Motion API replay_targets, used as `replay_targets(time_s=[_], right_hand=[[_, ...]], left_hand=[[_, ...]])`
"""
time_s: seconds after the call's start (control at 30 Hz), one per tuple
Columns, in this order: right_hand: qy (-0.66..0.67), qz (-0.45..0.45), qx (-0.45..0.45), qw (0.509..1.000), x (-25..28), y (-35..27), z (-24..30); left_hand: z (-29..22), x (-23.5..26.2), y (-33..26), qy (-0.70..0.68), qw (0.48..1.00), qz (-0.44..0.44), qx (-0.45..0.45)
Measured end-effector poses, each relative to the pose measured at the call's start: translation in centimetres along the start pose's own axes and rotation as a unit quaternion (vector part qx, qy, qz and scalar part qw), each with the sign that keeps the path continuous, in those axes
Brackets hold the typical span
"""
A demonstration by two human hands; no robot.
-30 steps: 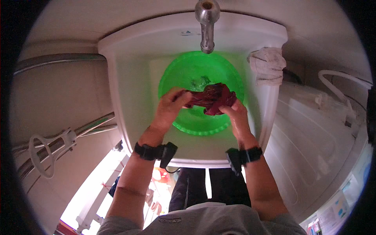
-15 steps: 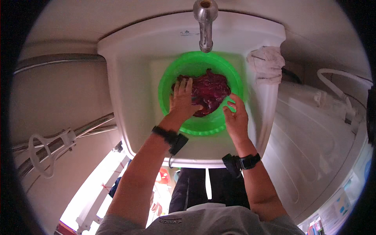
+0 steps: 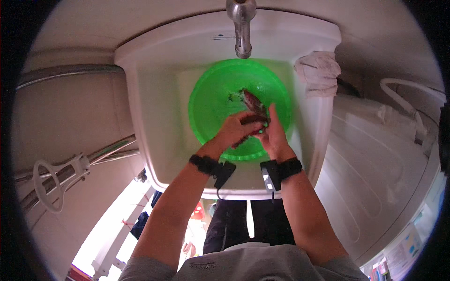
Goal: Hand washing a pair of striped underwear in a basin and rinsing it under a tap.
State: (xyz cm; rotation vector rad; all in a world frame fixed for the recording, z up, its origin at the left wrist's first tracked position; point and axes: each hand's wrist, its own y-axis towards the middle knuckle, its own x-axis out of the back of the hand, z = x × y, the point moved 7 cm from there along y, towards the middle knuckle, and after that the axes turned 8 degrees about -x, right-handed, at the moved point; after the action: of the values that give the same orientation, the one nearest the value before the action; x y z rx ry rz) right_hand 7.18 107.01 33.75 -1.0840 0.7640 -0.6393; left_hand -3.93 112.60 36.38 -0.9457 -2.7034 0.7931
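Note:
A dark red wet cloth is bunched into a narrow roll over the green basin, one end pointing toward the far side. My left hand is closed around its near part, with some cloth showing under the fingers. Against the same bundle, from the right, presses my right hand; its thumb side points upward and part of the cloth is hidden between the two palms. Shallow water with a few bubbles shows in the basin.
The basin stands in a white sink. A metal faucet juts over its far edge. A pale rag hangs on the right rim. To the right is a white appliance with a hose; metal pipes run along the left.
The cloth was spread flat in the basin and is now gathered up between my hands. Both hands have come together toward the basin's near right; my right hand has closed in on the cloth.

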Motion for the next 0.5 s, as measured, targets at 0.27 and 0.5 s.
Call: replay_targets(time_s=[0.27,0.5], right_hand=[[-0.047,0.210,-0.062,0.975,-4.5,-1.7,-2.1],[-0.052,0.041,0.189,0.980,-4.2,-2.6,1.9]], left_hand=[[-5.3,-1.2,-3.4,0.264,0.941,-0.023,-0.209],[-1.3,6.7,0.4,0.299,0.925,-0.223,-0.074]])
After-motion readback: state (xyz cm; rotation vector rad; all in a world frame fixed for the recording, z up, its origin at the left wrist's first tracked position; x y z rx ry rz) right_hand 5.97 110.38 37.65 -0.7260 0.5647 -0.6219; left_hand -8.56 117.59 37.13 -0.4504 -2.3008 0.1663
